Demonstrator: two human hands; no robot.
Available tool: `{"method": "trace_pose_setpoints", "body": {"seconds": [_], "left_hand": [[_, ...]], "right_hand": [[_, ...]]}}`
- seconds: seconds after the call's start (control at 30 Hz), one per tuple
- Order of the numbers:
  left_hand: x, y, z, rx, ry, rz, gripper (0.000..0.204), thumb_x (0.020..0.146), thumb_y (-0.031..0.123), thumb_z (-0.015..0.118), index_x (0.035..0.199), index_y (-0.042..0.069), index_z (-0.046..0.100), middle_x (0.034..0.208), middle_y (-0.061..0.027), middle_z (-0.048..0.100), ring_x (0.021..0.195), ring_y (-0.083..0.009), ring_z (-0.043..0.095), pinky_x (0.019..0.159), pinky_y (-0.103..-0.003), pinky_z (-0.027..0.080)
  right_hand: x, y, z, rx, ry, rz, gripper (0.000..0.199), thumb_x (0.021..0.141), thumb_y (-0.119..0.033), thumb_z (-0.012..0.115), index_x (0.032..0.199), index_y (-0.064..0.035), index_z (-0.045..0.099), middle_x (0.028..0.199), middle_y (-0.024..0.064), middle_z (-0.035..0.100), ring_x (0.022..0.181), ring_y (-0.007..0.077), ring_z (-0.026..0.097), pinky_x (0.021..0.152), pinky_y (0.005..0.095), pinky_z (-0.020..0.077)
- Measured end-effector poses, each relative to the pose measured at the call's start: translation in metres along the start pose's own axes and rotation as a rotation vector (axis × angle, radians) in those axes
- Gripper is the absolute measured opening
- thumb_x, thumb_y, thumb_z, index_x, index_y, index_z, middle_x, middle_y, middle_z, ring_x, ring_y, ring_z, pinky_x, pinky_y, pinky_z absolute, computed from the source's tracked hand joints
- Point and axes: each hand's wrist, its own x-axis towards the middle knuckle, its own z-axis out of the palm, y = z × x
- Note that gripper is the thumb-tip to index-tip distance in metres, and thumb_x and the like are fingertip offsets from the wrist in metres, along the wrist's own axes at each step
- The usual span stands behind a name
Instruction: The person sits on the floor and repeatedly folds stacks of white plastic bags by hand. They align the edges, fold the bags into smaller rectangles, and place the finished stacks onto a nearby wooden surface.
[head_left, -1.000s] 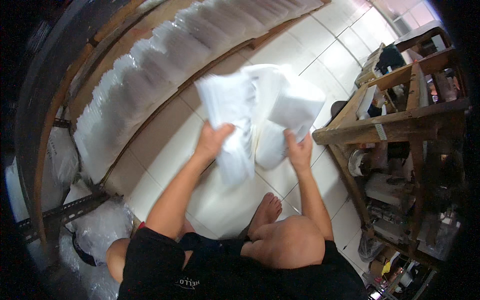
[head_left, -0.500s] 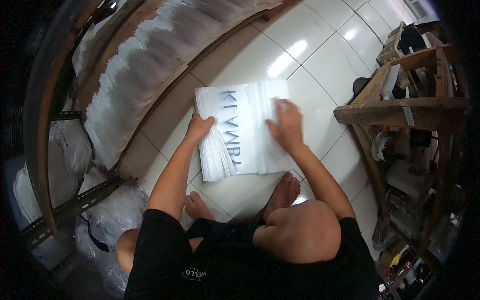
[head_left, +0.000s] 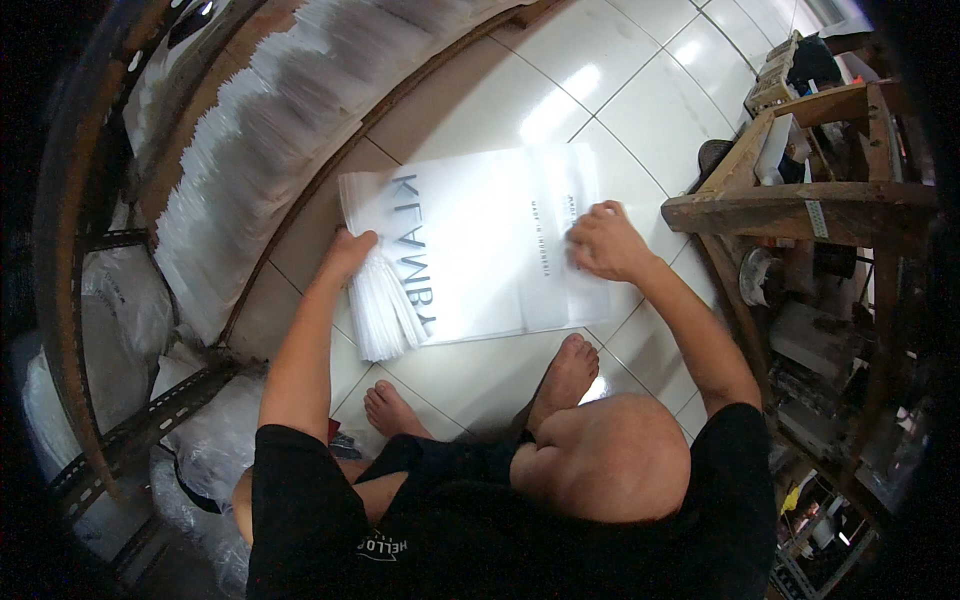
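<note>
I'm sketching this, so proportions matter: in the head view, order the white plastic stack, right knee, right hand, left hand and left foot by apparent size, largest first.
1. White plastic stack
2. Right knee
3. Right hand
4. Left hand and left foot: too alike to rank

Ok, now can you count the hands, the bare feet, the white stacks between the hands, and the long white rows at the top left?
Hands: 2 (left hand, right hand)
Bare feet: 2 (left foot, right foot)
White plastic stack between the hands: 1
Long white plastic row at the top left: 1
Total: 6
</note>
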Motion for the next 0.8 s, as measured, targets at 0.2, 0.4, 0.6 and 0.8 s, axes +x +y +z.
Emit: {"method": "trace_pose_setpoints", "body": {"seconds": [0.2,0.4,0.6,0.8], "left_hand": [[-0.013,0.022,-0.001,0.13,0.014,-0.066,0.055,0.077,0.032,0.061,0.111,-0.011,0.063,0.101,-0.0222,0.069,0.091,-0.0305,0.068,0.082,-0.038,0.051],[-0.014,0.028,0.001,0.172,0.003,-0.059,0.053,0.078,0.032,0.059,0.11,-0.011,0.064,0.1,-0.0216,0.069,0.09,-0.0304,0.068,0.082,-0.038,0.051],[-0.001,0.01,0.0,0.175,0.05,-0.059,0.051,0.078,0.03,0.06,0.11,-0.01,0.065,0.101,-0.0198,0.069,0.089,-0.0282,0.068,0.082,-0.037,0.051],[-0.006,0.016,0.0,0.072,-0.03,-0.056,0.053,0.076,0.03,0.064,0.112,-0.009,0.064,0.1,-0.0181,0.069,0.086,-0.0265,0.067,0.079,-0.039,0.051]], "right_hand": [[-0.012,-0.031,0.011,0.16,0.458,0.143,0.034,0.079,-0.026,0.072,0.107,-0.0067,0.065,0.114,0.0179,0.058,0.107,0.0349,0.053,0.096,0.0476,0.0403],[0.071,-0.104,0.053,-0.036,0.075,-0.599,0.011,0.08,-0.017,0.061,0.091,-0.014,0.06,0.098,0.005,0.06,0.098,0.0225,0.057,0.097,0.0428,0.0402],[0.045,-0.04,0.032,-0.191,-0.177,-0.331,0.013,0.089,-0.022,0.053,0.099,-0.0169,0.06,0.093,0.0044,0.065,0.092,0.0228,0.064,0.084,0.0411,0.0435],[-0.031,0.005,0.001,0.278,0.081,0.398,0.041,0.09,-0.03,0.06,0.123,-0.0067,0.053,0.1,0.0173,0.064,0.09,0.0323,0.065,0.084,0.0459,0.0492]]}}
